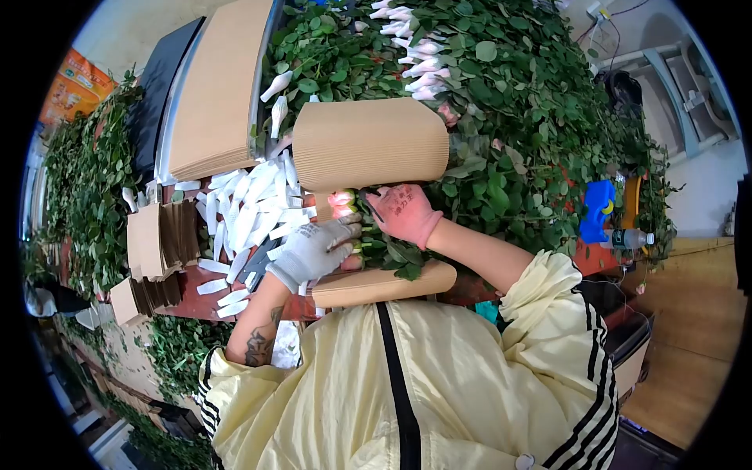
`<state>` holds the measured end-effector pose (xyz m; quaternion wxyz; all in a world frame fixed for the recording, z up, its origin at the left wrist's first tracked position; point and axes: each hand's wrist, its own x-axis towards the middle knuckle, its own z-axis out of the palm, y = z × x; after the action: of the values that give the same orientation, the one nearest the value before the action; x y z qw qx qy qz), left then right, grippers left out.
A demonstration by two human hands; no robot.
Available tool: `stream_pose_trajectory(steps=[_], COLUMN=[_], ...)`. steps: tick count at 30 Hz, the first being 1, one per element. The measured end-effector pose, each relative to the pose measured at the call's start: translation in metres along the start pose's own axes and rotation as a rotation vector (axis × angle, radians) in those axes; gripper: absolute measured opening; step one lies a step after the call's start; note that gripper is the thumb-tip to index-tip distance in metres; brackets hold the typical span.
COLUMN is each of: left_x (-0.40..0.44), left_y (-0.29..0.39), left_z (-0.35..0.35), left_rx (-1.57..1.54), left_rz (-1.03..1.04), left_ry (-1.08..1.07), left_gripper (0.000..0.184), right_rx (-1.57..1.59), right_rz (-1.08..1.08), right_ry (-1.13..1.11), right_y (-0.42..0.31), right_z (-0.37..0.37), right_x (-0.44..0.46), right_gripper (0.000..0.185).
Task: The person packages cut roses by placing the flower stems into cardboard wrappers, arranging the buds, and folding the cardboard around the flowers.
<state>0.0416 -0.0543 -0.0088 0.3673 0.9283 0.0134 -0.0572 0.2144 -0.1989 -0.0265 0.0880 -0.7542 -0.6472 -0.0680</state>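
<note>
Pink roses (342,205) lie with their heads to the left and leafy stems (395,254) to the right, between two parts of corrugated brown cardboard (368,145). My left hand (315,251), in a white glove, rests at the rose heads from the left, its fingers bent over them; what they grip is hidden. My right hand (403,214), in a pink glove with dark fingertips, is curled at the stems just right of the heads; its grip is too small to make out. The near cardboard edge (384,285) lies by my jacket.
White paper strips (251,204) are scattered left of the roses. Brown cardboard stacks (219,86) and smaller folded pieces (160,239) stand farther left. Wrapped white buds (423,59) and dense foliage (509,94) fill the back. A blue tool (597,210) and bottle (629,239) are at right.
</note>
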Motion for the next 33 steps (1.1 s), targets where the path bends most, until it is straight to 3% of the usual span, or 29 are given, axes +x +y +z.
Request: stream_pose_trajectory(steps=[3,5,8,9,11,13,14,15,16,17,18,19,20,22,23,24,25,26,27,28,30,31,33], left_x=[0.003,-0.001,-0.015,-0.018,-0.018,-0.015,-0.013,-0.012,-0.012,-0.011,-0.014,-0.017,-0.020,-0.024,-0.028,-0.033,-0.040,-0.048,-0.061,-0.062,-0.062,-0.060,-0.057], left_y=[0.003,-0.001,-0.018,-0.015,-0.008,-0.001,0.005,0.011,0.008,0.010,0.012,0.004,-0.008,0.016,0.017,0.019,0.020,0.021,0.024,0.026,0.034,0.030,0.018], left_z=[-0.013,-0.015,-0.017,-0.027,-0.047,-0.054,-0.060,-0.066,-0.068,-0.070,-0.070,-0.069,-0.064,-0.069,-0.070,-0.067,-0.063,-0.058,-0.060,-0.053,-0.048,-0.044,-0.036], left_rx=[-0.093,-0.138,-0.206,-0.181,-0.220,-0.441,-0.482,-0.518,-0.505,-0.526,-0.551,-0.678,-0.764,-0.481,-0.425,-0.341,-0.369,-0.397,-0.140,-0.115,0.060,0.056,-0.266], left_rz=[-0.019,-0.041,0.094,0.010,-0.049,-0.191,-0.213,-0.322,-0.264,-0.236,-0.218,-0.197,-0.076,-0.019,-0.005,0.067,0.084,0.102,0.011,0.029,0.105,0.108,0.173], left_ry=[-0.017,-0.029,0.100,0.158,0.275,0.439,0.508,0.551,0.604,0.681,0.758,0.789,0.814,0.858,0.802,0.798,0.719,0.637,0.458,0.343,0.103,0.095,-0.002], left_gripper=[0.034,0.032,0.030,0.028,0.023,0.022,0.023,0.020,0.018,0.018,0.020,0.026,0.055,0.093,0.122,0.128,0.129,0.130,0.120,0.094,0.052,0.052,0.039], right_rx=[-0.026,0.198,0.320,0.130,0.009,0.190,0.186,0.328,0.467,0.464,0.722,0.985,1.299,1.714,1.610,1.771,1.651,1.614,1.659,1.658,1.606,1.456,1.052], right_rz=[0.013,0.038,0.080,0.025,0.280,0.605,0.621,0.561,0.483,0.470,0.556,0.638,0.619,0.492,0.372,0.330,0.261,0.097,-0.025,-0.146,-0.016,-0.036,-0.171], right_ry=[-0.165,0.034,0.351,0.543,0.441,-0.118,-0.089,0.087,0.257,0.268,0.366,0.451,0.534,0.517,0.395,0.223,-0.105,-0.232,-0.678,-1.124,-1.004,-0.914,-0.698], right_y=[-0.003,-0.005,0.012,0.024,0.069,0.102,0.113,0.123,0.129,0.120,0.110,0.099,0.098,0.081,0.075,0.090,0.112,0.124,0.129,0.133,0.098,0.079,0.039], right_z=[-0.017,-0.053,-0.128,-0.144,-0.118,-0.098,-0.077,-0.047,-0.035,-0.057,-0.077,-0.096,-0.103,-0.136,-0.159,-0.158,-0.164,-0.169,-0.173,-0.178,-0.178,-0.173,-0.152], right_x=[0.003,-0.002,0.001,0.009,0.032,0.053,0.058,0.062,0.067,0.070,0.066,0.062,0.059,0.042,0.029,0.008,-0.013,-0.032,-0.022,-0.015,-0.001,0.008,0.026], right_gripper=[0.019,0.024,0.033,0.042,0.057,0.079,0.079,0.079,0.078,0.078,0.075,0.073,0.072,0.068,0.067,0.071,0.077,0.077,0.068,0.061,0.046,0.041,0.040])
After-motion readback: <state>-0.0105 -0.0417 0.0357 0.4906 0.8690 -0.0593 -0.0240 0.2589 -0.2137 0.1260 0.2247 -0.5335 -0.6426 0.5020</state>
